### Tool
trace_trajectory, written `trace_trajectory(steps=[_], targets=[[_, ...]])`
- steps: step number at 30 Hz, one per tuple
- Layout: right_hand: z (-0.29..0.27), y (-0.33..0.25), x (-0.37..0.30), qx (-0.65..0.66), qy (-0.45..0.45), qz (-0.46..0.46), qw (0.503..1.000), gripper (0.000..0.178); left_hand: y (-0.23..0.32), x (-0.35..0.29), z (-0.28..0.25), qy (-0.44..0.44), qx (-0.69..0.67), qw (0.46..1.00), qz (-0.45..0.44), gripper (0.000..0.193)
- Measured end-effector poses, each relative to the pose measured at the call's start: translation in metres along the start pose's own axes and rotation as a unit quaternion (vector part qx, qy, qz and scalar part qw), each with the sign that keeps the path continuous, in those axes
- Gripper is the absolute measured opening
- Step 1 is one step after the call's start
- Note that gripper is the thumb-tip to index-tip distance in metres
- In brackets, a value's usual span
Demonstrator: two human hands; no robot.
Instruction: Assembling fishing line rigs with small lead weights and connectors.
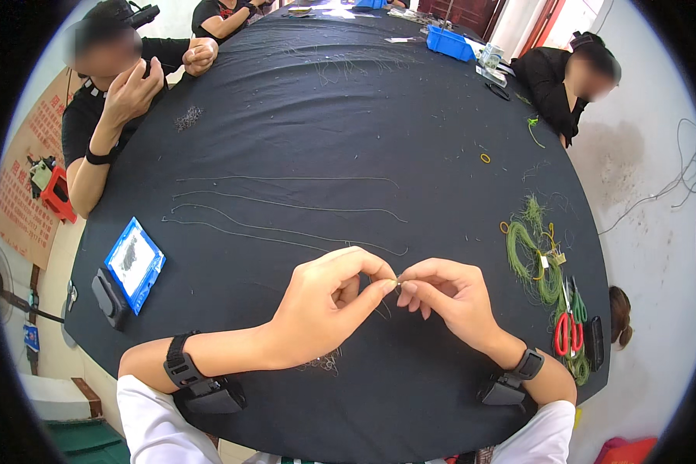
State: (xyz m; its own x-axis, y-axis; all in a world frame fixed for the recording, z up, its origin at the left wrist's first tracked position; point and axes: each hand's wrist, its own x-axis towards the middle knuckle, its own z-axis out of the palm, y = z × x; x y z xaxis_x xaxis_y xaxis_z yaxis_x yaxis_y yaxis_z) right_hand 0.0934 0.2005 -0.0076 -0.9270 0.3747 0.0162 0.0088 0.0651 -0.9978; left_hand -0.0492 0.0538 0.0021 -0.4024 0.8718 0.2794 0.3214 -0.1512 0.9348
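Over the near middle of the black tablecloth [441, 193], my left hand [329, 298] and my right hand [456, 298] meet fingertip to fingertip. Each pinches a thin line [387, 310], whose loose end hangs below the fingers. Any small piece between the fingertips is too tiny to make out. Just beyond my hands, several thin lengths of cord [286, 203] lie stretched side by side across the cloth. Partly hidden under my left forearm is a small tangled heap of thin pieces [329, 362].
At left lie a blue-edged packet [135, 267] and a black case [110, 300]. Green line bundles [522, 251], red-handled scissors [569, 331] and a black case [594, 344] lie right. A wiry heap [187, 117] and blue bin [450, 44] are farther off. Other people sit around the table.
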Motion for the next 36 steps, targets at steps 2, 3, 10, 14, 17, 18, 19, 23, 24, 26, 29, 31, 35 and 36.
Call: trace_trajectory(steps=[2,3,10,14,17,18,19,23,24,26,29,31,35,36], targets=[[0.0,0.0,0.0,0.007,-0.006,0.024,1.0,0.013,-0.001,0.0,0.0,0.006,0.003,1.0,0.008,0.004],[0.0,0.001,0.0,0.014,-0.019,0.035,0.999,0.013,-0.001,0.001,0.0,0.011,0.006,1.0,0.016,0.004],[0.002,0.0,-0.001,0.115,-0.036,0.061,0.991,0.012,-0.001,0.001,0.0,0.004,0.061,0.996,0.071,0.005],[0.011,-0.001,-0.005,0.045,0.0,0.022,0.999,0.01,-0.003,0.003,0.002,0.023,0.09,0.987,0.13,0.008],[0.014,0.001,-0.007,-0.059,0.051,-0.066,0.995,0.007,-0.003,0.004,0.001,0.027,0.118,0.978,0.172,0.01],[0.014,0.002,-0.006,-0.144,0.065,-0.139,0.978,0.008,-0.002,0.004,0.0,0.024,0.136,0.972,0.188,0.011],[0.014,0.002,-0.005,-0.227,0.079,-0.21,0.948,0.009,-0.003,0.004,0.0,0.024,0.135,0.973,0.188,0.011],[0.014,-0.005,-0.006,-0.349,0.071,-0.308,0.882,0.014,-0.007,0.006,0.002,0.045,0.167,0.951,0.258,0.011],[0.016,-0.005,-0.006,-0.363,0.074,-0.335,0.866,0.015,-0.009,0.007,0.002,0.055,0.166,0.943,0.282,0.011],[0.018,-0.006,-0.006,-0.376,0.079,-0.361,0.85,0.015,-0.009,0.006,0.002,0.055,0.181,0.938,0.291,0.012],[0.019,-0.012,-0.01,-0.395,0.074,-0.398,0.824,0.017,-0.009,0.007,0.002,0.056,0.212,0.922,0.318,0.014],[0.02,-0.017,-0.012,-0.401,0.082,-0.412,0.814,0.018,-0.01,0.006,0.001,0.057,0.227,0.913,0.333,0.015],[0.016,-0.019,-0.011,-0.378,0.117,-0.424,0.814,0.022,-0.008,0.003,0.002,0.038,0.255,0.905,0.339,0.017],[0.014,-0.019,-0.01,-0.374,0.119,-0.417,0.82,0.021,-0.008,0.004,0.002,0.038,0.261,0.902,0.342,0.018]])
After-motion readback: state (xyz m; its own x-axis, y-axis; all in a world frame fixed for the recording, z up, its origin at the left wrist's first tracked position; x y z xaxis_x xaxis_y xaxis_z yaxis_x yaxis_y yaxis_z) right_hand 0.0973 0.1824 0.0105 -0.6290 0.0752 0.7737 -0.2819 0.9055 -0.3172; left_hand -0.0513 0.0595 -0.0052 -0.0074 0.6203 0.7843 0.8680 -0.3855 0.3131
